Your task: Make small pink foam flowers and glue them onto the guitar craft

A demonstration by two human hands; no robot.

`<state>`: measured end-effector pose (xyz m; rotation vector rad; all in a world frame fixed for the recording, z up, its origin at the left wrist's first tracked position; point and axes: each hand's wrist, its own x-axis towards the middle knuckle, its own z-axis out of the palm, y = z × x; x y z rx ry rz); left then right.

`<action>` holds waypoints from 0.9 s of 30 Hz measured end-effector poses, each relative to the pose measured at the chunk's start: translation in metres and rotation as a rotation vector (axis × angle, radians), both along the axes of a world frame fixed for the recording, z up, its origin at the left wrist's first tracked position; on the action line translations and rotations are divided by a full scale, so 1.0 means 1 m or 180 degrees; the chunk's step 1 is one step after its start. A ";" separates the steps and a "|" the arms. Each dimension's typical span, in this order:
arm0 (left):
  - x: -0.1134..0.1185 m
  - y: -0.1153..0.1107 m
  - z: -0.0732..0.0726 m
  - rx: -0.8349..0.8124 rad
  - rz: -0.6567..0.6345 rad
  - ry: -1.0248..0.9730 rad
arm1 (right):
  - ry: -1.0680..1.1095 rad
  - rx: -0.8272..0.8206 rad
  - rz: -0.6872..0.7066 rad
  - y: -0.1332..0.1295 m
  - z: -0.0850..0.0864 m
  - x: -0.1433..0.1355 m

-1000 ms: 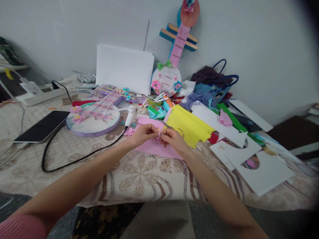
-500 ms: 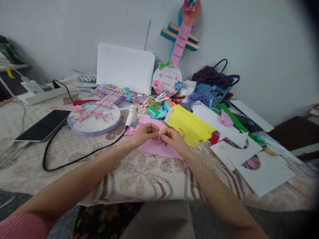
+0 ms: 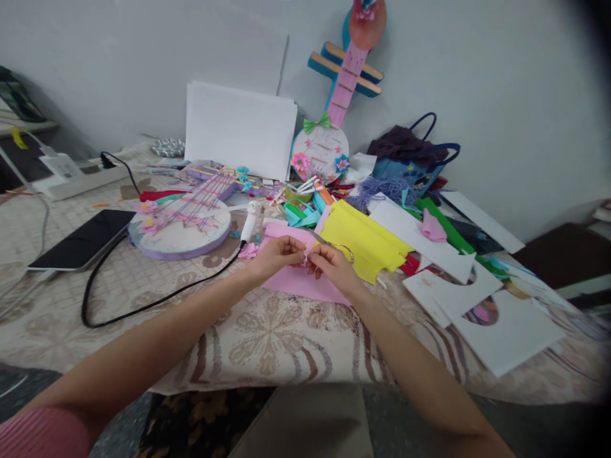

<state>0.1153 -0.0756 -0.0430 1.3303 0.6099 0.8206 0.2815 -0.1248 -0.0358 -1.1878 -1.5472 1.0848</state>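
My left hand (image 3: 282, 254) and my right hand (image 3: 330, 262) meet fingertip to fingertip over the table. Pinched between them is a small piece of pink crepe paper (image 3: 305, 256), mostly covered by the fingers. Below both hands lies a larger sheet of pink crepe paper (image 3: 305, 284). Scissors (image 3: 344, 249) with a gold-coloured handle rest just beyond my right hand, partly on a yellow crepe sheet (image 3: 365, 238). A pink paper flower (image 3: 248, 250) sits to the left of my left hand, near a white glue gun (image 3: 250, 222).
On the left are a round decorated string instrument (image 3: 181, 226), a dark tablet (image 3: 83, 240) and a looping black cord (image 3: 157, 306). Cut white boards (image 3: 506, 331) lie on the right. Behind stand a tall instrument model (image 3: 322, 152), white sheets (image 3: 241, 130) and a blue bag (image 3: 405, 173).
Both hands stay in almost the same place, with only slight movement of the fingertips around the small pink piece. Nothing else has visibly moved.
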 end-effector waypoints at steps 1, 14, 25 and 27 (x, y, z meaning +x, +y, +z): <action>0.000 0.000 0.000 -0.0001 0.0014 0.0014 | -0.0004 0.0028 -0.0021 0.000 0.000 0.000; -0.001 -0.002 0.003 0.0205 0.0071 0.0199 | -0.0107 0.0114 0.0050 -0.002 0.001 0.001; 0.000 -0.002 0.002 -0.0096 -0.0033 -0.0024 | -0.0095 0.0245 -0.0178 -0.001 0.003 0.001; 0.000 -0.002 0.001 -0.0185 -0.0095 0.0020 | -0.0063 0.0262 -0.0235 -0.001 0.004 0.000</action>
